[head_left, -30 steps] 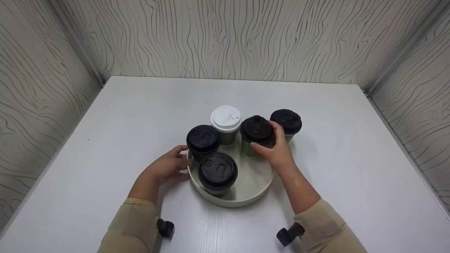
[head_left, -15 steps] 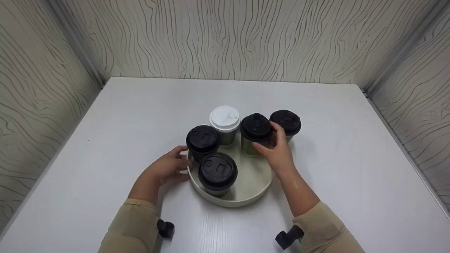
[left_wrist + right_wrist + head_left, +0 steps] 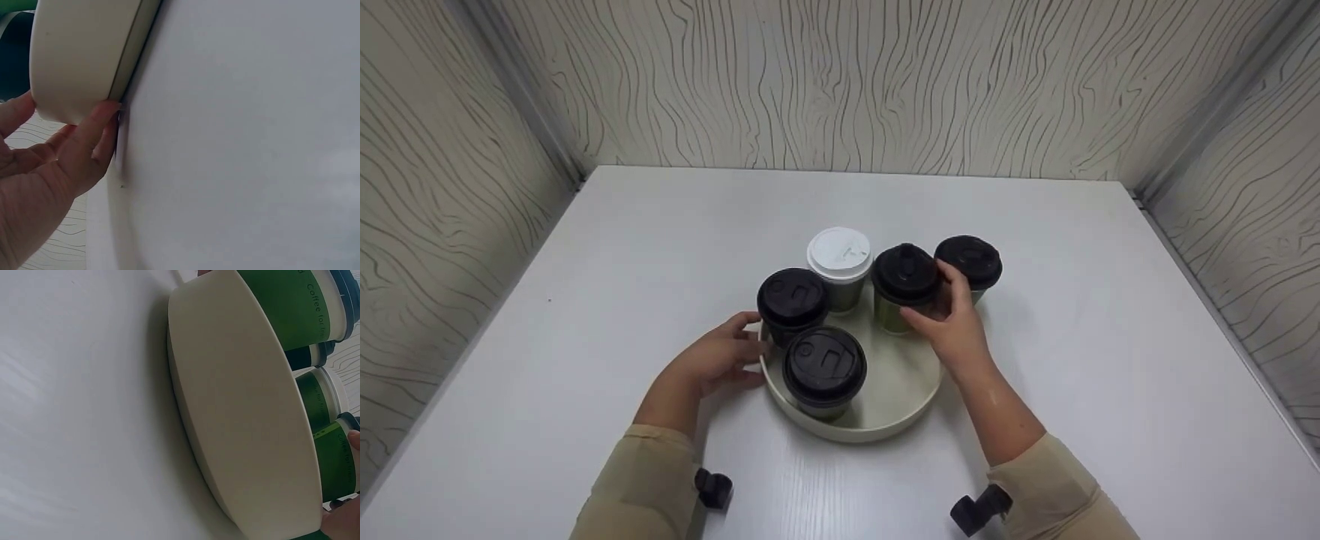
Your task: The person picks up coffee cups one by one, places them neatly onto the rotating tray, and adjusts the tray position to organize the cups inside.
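Observation:
Around the wall of a round cream tray, my left hand grips from the left side. In the left wrist view its fingertips touch the tray wall near the table. My right hand holds a green paper coffee cup with a black lid, thumb in front and fingers at its right side. This cup stands upright at the tray's back right. The right wrist view shows the cup behind the tray wall, with part of the hand beside it.
Two black-lidded cups, one at left and one in front, stand in the tray. A white-lidded cup is behind them. Another black-lidded cup stands at back right, its base partly hidden. Patterned walls border the white table.
The right hand and its cup have shifted very slightly away from me over the last second. My left hand and the tray stay in place.

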`<state>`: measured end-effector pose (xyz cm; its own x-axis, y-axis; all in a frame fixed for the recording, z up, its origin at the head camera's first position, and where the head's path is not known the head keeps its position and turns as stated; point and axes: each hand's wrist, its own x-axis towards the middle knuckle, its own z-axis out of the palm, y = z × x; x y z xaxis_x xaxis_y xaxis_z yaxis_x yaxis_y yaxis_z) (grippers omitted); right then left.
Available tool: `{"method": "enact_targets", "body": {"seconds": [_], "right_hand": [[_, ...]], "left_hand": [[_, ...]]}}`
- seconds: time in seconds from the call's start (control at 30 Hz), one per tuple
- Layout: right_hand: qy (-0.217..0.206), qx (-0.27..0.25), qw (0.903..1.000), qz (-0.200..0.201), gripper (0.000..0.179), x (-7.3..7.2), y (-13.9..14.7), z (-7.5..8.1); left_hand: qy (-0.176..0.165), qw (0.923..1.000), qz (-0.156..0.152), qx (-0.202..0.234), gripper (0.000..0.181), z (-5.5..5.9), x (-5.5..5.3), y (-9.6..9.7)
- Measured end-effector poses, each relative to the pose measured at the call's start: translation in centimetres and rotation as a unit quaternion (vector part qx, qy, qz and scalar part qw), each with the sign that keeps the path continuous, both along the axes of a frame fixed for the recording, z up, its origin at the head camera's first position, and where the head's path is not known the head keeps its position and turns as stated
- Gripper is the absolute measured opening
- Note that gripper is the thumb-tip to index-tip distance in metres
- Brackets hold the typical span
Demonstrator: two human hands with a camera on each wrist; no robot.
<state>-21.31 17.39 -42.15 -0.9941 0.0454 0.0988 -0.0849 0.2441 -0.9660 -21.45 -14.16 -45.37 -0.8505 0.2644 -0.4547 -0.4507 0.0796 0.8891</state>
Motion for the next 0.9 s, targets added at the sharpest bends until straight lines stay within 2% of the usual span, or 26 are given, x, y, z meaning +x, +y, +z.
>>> {"method": "enact_targets", "body": {"seconds": [0.63, 0.9], "right_hand": [[-0.041, -0.022, 0.9986, 0.024, 0.088, 1.1, 1.6, 1.3], [-0.048, -0.032, 0.9976, 0.038, 0.083, 1.4, 2.6, 2.2]], "left_hand": [[0.002, 0.9999, 0.002, 0.012, 0.057, -0.1, 0.0, 0.0], [0.0, 0.9999, 0.005, 0.013, 0.057, -0.2, 0.0, 0.0]]}}
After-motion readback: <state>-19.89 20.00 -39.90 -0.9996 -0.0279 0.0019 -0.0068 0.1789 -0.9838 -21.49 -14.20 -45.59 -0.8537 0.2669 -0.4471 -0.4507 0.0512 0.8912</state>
